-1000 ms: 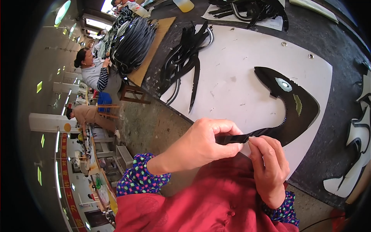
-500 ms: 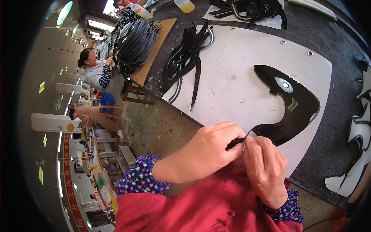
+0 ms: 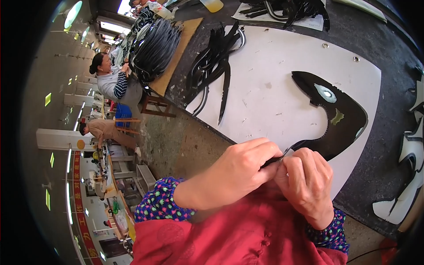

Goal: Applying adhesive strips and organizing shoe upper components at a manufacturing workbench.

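A curved, glossy black shoe-upper piece [image 3: 349,126] lies on a white board [image 3: 265,84], and its narrow end reaches toward me over the board's near edge. Small cuts line its inner curve. A pale oval patch and a yellowish mark show on its surface. My left hand [image 3: 247,165] is closed, pinching the narrow end between thumb and forefinger. Right beside it, my right hand [image 3: 307,183] is closed with its fingertips at the same end, where a small whitish bit shows. The fingers partly hide that end.
Bundled black strips [image 3: 216,66] lie across the board's left side; more strips [image 3: 291,11] rest on paper at the back. White cut pieces [image 3: 404,185] lie at the table's right. A stack of black pieces [image 3: 157,48] stands on a brown board at left. Two people work farther left.
My right hand has shifted slightly up and right, its fingers curling more over the narrow end. My left hand has stayed nearly still. The upper piece has moved slightly on the board.
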Motion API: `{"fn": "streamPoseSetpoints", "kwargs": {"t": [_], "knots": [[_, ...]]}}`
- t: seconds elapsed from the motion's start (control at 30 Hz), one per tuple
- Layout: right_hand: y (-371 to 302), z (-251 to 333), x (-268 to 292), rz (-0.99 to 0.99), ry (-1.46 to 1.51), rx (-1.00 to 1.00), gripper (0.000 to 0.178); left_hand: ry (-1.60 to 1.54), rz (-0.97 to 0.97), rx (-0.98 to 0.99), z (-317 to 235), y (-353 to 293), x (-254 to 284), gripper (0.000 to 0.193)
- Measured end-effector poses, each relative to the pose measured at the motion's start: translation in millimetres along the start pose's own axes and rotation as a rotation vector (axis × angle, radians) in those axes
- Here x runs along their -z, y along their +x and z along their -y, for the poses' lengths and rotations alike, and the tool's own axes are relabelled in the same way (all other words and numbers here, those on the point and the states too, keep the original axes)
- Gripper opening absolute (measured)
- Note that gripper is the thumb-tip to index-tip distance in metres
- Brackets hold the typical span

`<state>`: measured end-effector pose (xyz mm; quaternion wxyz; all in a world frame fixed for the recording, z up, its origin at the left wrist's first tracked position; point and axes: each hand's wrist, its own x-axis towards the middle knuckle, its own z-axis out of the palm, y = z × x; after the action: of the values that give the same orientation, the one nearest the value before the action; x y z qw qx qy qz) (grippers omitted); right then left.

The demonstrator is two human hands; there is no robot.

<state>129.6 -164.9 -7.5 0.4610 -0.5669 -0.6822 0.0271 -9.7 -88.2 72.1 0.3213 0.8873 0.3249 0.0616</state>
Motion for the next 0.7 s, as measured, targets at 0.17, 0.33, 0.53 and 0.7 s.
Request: {"fn": "streamPoseSetpoints", "kwargs": {"t": [0.17, 0.33, 0.53, 0.7], "knots": [[-5.0, 2.5, -10.8, -0.220, 0.208, -0.154, 0.023, -0.165, 0.067, 0.114, 3.0, 0.4, 9.1, 0.019], [-21.9, 7.4, -4.7, -0.218, 0.604, -0.461, 0.022, -0.788, 0.210, 0.558, 7.7, -0.8, 15.9, 0.017], [-37.0, 22.9, 4.3, 0.026, 1.153, -0.870, 0.012, -1.004, 0.206, 0.577, 15.3, -2.5, 16.8, 0.021], [-29.9, 24.7, -13.2, -0.095, 1.791, -1.239, 0.018, -0.975, 0.193, 0.554, 19.5, -5.5, 9.6, 0.023]]}}
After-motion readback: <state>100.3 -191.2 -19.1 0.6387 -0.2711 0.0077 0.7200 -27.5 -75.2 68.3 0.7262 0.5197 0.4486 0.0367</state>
